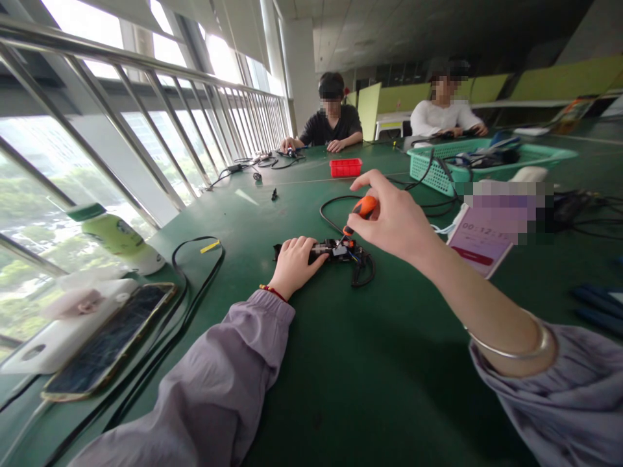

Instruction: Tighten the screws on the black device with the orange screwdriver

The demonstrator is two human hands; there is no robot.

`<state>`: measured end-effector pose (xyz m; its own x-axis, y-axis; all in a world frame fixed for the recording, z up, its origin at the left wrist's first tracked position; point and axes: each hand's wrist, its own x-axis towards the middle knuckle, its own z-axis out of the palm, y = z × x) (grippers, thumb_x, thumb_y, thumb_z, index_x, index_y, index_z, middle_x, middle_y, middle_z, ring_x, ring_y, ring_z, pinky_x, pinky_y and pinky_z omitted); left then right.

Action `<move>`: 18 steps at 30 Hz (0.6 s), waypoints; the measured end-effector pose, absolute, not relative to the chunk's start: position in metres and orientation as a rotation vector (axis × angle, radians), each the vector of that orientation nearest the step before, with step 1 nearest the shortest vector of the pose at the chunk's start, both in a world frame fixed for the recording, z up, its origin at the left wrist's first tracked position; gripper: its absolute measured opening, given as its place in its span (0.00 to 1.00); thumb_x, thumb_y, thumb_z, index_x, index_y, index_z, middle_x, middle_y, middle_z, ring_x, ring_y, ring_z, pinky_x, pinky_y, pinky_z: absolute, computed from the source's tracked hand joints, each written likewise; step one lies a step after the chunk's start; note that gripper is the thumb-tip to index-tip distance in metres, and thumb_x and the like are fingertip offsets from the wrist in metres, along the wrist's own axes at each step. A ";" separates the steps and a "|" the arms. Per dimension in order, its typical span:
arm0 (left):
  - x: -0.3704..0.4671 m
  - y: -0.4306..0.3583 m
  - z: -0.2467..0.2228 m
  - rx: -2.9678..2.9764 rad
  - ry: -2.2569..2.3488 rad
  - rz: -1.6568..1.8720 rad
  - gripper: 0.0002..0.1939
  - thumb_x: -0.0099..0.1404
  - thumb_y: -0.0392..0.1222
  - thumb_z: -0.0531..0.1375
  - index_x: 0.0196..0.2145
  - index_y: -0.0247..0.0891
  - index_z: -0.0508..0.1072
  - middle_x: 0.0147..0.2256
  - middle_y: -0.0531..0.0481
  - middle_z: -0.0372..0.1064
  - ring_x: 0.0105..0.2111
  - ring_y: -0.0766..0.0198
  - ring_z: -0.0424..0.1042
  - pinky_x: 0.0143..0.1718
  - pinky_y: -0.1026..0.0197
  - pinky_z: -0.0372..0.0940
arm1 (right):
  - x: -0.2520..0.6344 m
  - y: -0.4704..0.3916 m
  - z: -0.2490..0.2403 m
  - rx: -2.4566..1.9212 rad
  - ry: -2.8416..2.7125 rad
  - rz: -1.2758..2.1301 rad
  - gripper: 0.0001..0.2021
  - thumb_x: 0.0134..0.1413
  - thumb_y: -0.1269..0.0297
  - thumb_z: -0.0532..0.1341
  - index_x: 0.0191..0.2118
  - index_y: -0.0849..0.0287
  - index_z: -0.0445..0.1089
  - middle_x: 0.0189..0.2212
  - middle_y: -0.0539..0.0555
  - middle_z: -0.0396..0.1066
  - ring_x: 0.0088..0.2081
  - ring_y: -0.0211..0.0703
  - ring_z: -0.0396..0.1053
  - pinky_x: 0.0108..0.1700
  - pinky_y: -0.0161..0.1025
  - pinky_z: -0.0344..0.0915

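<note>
My left hand [296,263] is closed over the left part of a black device [321,250], pressing it to the green table [311,337]. Wires and small parts lie bare at the device's right end, and a black cable loops beside it. Between the fingers and thumb of my right hand [389,214] is an orange and black screwdriver [365,206]. It tilts down and left, its shaft reaching the device's bare right end. Where exactly the tip sits is too small to tell.
A red basket [346,168] and a green basket [438,170] of parts stand ahead. On the right a phone [481,237] shows a timer. Another phone [111,340], a bottle [119,237] and a black strap [195,298] are at left. Two people [333,120] sit across the table.
</note>
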<state>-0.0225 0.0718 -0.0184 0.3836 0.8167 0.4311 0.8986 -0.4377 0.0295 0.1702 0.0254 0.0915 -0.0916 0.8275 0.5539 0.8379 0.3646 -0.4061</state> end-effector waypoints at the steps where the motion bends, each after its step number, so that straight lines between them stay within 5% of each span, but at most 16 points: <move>1: -0.023 0.072 -0.018 -2.433 -1.534 -0.575 0.18 0.64 0.54 0.50 0.43 0.38 0.67 0.38 0.46 0.67 0.41 0.56 0.65 0.47 0.53 0.57 | 0.170 0.026 0.091 -1.442 -1.891 -0.011 0.20 0.45 0.56 0.59 0.46 0.55 0.64 0.25 0.49 0.69 0.27 0.42 0.65 0.27 0.34 0.53; 6: -0.022 0.072 -0.018 -2.433 -1.537 -0.569 0.18 0.64 0.54 0.50 0.43 0.39 0.67 0.39 0.46 0.67 0.41 0.56 0.65 0.47 0.54 0.57 | 0.171 0.027 0.089 -1.520 -1.851 0.004 0.15 0.49 0.50 0.55 0.32 0.56 0.69 0.20 0.51 0.67 0.26 0.43 0.65 0.27 0.36 0.52; 11: -0.022 0.071 -0.017 -2.428 -1.546 -0.552 0.18 0.64 0.54 0.50 0.43 0.39 0.67 0.39 0.46 0.67 0.41 0.56 0.65 0.47 0.54 0.56 | 0.170 0.026 0.089 -1.405 -1.866 0.016 0.22 0.44 0.56 0.60 0.47 0.55 0.63 0.26 0.49 0.69 0.26 0.41 0.65 0.27 0.35 0.54; 16: -0.022 0.072 -0.018 -2.436 -1.537 -0.572 0.19 0.64 0.54 0.50 0.43 0.38 0.67 0.38 0.46 0.67 0.41 0.56 0.65 0.47 0.54 0.57 | 0.171 0.028 0.090 -1.495 -1.855 -0.034 0.16 0.51 0.49 0.53 0.31 0.56 0.69 0.20 0.51 0.66 0.27 0.44 0.65 0.26 0.36 0.52; 18: -0.022 0.072 -0.018 -2.432 -1.537 -0.569 0.19 0.64 0.54 0.50 0.43 0.38 0.67 0.38 0.46 0.67 0.41 0.56 0.65 0.47 0.54 0.57 | 0.171 0.029 0.090 -1.462 -1.873 -0.016 0.12 0.49 0.53 0.56 0.35 0.55 0.68 0.22 0.50 0.67 0.26 0.42 0.65 0.27 0.35 0.53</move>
<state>-0.0217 0.0722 -0.0181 0.3820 0.8195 0.4271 0.9001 -0.4347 0.0289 0.1712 0.0285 0.0897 -0.0694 0.8299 0.5536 0.8393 0.3485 -0.4172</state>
